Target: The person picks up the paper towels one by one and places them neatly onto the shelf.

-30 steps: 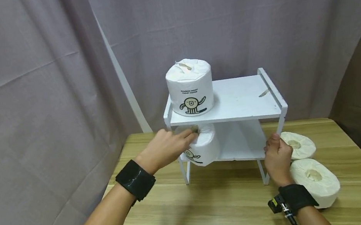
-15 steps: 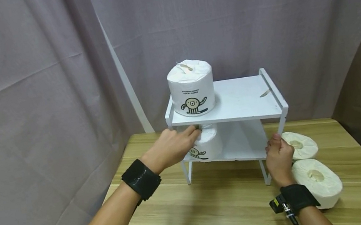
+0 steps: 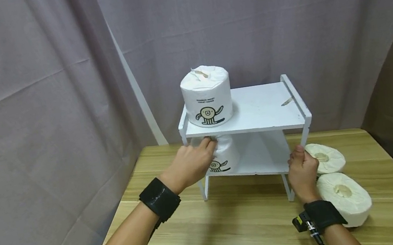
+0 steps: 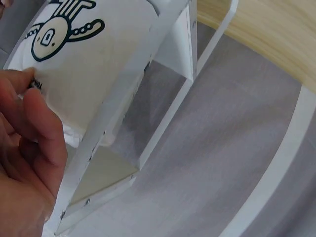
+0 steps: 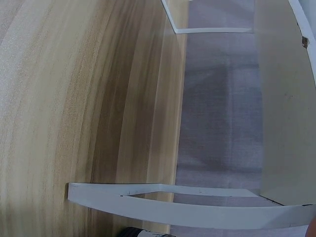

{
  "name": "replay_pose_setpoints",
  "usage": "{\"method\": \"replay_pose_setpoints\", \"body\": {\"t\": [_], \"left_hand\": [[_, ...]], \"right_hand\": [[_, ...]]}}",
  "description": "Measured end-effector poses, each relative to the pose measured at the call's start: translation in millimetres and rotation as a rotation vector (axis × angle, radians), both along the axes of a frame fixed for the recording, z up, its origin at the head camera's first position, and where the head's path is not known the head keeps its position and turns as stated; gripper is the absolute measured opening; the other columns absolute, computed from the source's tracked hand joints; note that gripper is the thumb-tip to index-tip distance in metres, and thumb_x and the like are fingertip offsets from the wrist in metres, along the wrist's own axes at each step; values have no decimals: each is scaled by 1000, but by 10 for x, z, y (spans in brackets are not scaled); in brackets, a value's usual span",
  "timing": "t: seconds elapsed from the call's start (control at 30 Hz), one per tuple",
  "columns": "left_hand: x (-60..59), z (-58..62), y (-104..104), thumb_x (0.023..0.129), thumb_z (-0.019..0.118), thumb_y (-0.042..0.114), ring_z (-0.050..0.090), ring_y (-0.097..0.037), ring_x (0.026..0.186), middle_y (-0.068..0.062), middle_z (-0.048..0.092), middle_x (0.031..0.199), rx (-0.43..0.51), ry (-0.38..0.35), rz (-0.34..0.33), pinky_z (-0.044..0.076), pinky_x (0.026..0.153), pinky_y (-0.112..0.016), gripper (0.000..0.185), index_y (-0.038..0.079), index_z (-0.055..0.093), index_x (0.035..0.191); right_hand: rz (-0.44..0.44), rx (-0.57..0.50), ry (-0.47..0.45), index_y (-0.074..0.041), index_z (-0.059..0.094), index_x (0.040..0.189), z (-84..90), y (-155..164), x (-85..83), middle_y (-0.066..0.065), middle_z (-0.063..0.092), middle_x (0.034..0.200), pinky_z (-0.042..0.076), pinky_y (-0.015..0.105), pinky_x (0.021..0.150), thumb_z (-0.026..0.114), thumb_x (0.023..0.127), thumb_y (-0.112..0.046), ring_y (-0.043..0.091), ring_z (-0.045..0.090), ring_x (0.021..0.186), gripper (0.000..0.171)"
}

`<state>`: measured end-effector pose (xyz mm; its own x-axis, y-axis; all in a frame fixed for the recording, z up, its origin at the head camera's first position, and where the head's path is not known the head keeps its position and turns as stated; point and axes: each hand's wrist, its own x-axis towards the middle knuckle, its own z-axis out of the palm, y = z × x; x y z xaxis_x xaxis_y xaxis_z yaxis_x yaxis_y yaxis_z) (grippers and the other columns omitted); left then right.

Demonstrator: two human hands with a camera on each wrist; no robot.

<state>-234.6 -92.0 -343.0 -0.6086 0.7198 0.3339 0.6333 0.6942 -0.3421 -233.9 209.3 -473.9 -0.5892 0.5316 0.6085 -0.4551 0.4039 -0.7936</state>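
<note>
Toilet roll (image 3: 229, 153) held at the left end of a white rack (image 3: 259, 106)

In the head view the toilet roll sits at the left end of the rack's lower shelf, its printed figure facing forward by the shelf's front edge. The person's left hand (image 3: 195, 163) has its fingers clamped on the top of it, though from above the fingertips are partly hidden by the hand itself. The left wrist view fills that in: thumb and fingers are bent, one finger touching the wrapper right beside the printed lettering.

The right hand (image 3: 303, 170) has its fingers closed around the rack's right front leg — the head view alone shows this, as the right wrist view catches only a sliver of skin. That lower camera instead shows the underside of the lower shelf, a dark chip in the shelf's edge, and a leg frame reaching down to the table (image 3: 243, 234).

An upper roll (image 3: 207, 95) stands upright at the left edge of the top shelf, its figure also forward. By the table's right edge, past the rack, lie a rear roll (image 3: 330, 162) and a front roll (image 3: 355, 202) — just beside each other, holes upward; whether they touch, I cannot tell.
</note>
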Motion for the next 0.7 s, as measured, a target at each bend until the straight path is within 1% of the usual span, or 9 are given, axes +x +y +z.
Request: {"method": "replay_pose_setpoints", "body": {"t": [0.13, 0.33, 0.47, 0.57, 0.7], "left_hand": [[6, -65, 22, 107, 56, 17, 50, -15, 52, -5, 60, 105, 35, 6, 22, 37, 39, -28, 16, 6, 58, 119], [-9, -127, 51, 108, 57, 18, 54, -16, 52, -6, 61, 112, 81, 32, 45, 39, 39, -29, 21, 5, 59, 125], [-25, -149, 75, 104, 61, 13, 54, -15, 51, -4, 63, 120, 79, 53, 55, 38, 39, -27, 25, 8, 61, 129], [-44, -164, 99, 103, 63, 14, 52, -14, 50, -3, 65, 124, 73, 73, 54, 37, 39, -27, 28, 11, 63, 131], [-62, -170, 131, 105, 63, 22, 51, -14, 50, -2, 66, 125, 70, 82, 65, 39, 39, -29, 29, 11, 64, 132]], "right_hand": [[0, -4, 2, 14, 56, 67, 12, -8, 2, -20, 48, 58, 34, 13, 55, 45, 113, -15, -8, 45, 56, 55], [12, 19, 30, 11, 57, 67, 24, 5, 8, -20, 49, 58, 35, 14, 54, 46, 114, -19, -6, 46, 55, 56], [6, 33, 37, 11, 58, 68, 34, 10, 9, -19, 49, 58, 34, 14, 54, 46, 114, -20, -6, 46, 55, 57], [-4, 46, 36, 11, 58, 68, 26, 14, 10, -20, 49, 58, 34, 14, 54, 46, 114, -21, -7, 46, 55, 58], [-12, 53, 27, 11, 57, 68, 12, 16, 8, -22, 49, 59, 35, 14, 56, 45, 115, -28, -7, 46, 56, 62]]}}
